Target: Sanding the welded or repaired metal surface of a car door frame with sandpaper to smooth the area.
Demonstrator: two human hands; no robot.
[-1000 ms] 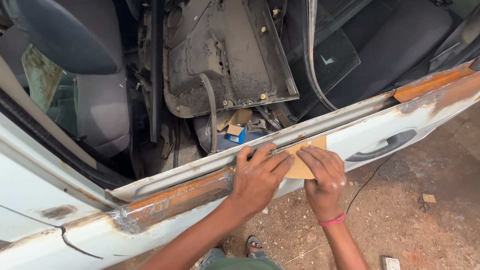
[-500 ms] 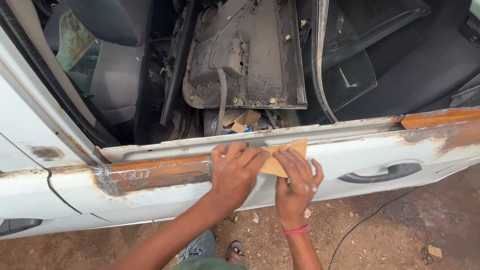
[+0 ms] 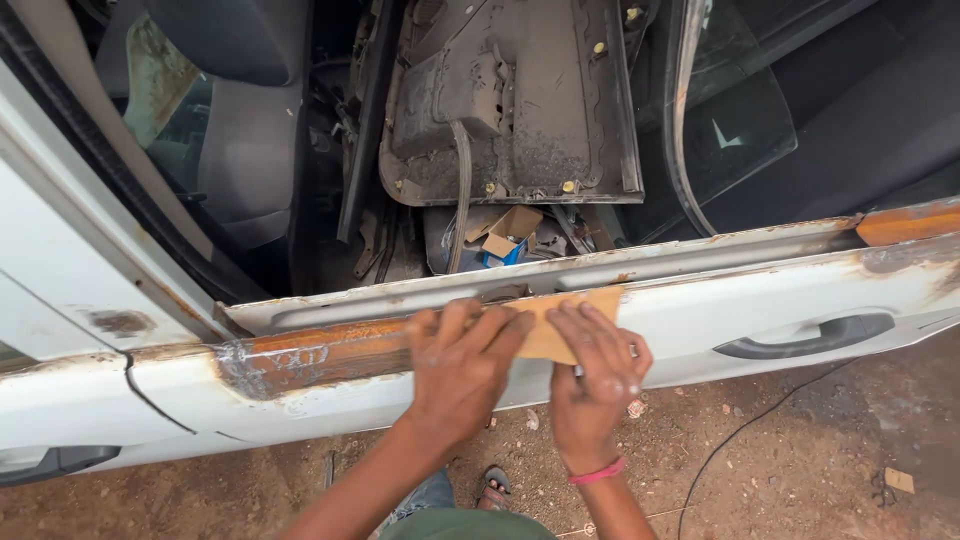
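Presently, both hands lie flat on a tan sheet of sandpaper pressed against the upper edge of a white car door, just right of a rusted, bare-metal strip. The left hand rests palm-down with fingers spread over the sheet's left part, grasping nothing, while the right hand, a pink band at its wrist, pins the sheet's lower right part with extended fingers. A black door handle sits well to the right; a detached grey door panel lies inside the cabin.

Both hands, left and right, pressed flat side by side.
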